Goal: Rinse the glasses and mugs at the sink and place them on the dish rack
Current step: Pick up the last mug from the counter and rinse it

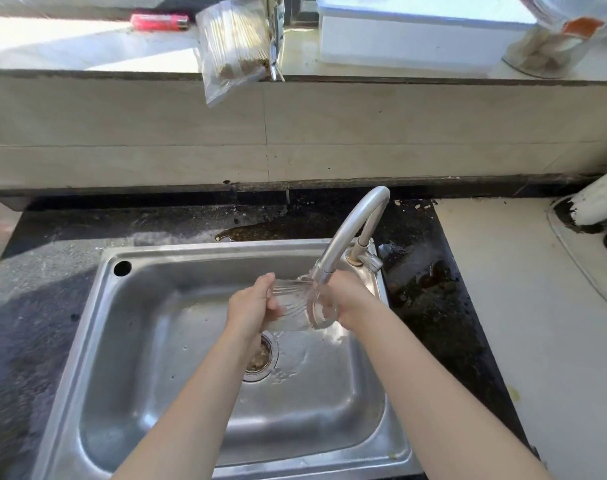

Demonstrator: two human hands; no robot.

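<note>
Two hands hold one ribbed glass [295, 310] sideways, just under the tap [350, 230] spout.
Fingers [274, 308] of the left hand [251, 306] curl round its body; the right hand [350, 299] grips the end nearer the tap's base, above the sink [149, 341]. I'd keep this wet grip firm, roll the glass beneath the spout, then tip it out; no rack is in view.

Both bare forearms reach forward from the lower edge and draw together at the wrists. The left grip [251, 308] curls its fingers round one end of a clear glass [293, 308] — the right grip [352, 299] cups the other end, fingers mostly hidden behind it.
</note>
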